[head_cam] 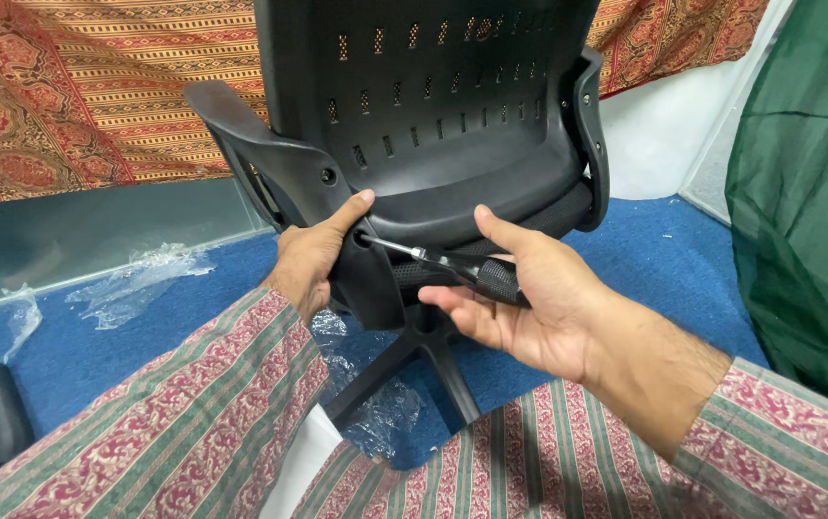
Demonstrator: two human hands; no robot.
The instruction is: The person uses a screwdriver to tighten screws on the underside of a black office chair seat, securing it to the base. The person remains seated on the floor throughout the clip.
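Black plastic armrest bracket [356, 259] sits clamped in my left hand [313, 259] to steady it, while my right hand [529, 298], at four o'clock, grips the screwdriver [452, 267] aimed at its nine-o'clock screw hole on the chair [443, 125].

crumpled clear plastic wrap [140, 279] on blue carpet [683, 279]; patterned red cloth [97, 96] behind; green net [808, 192] at right.
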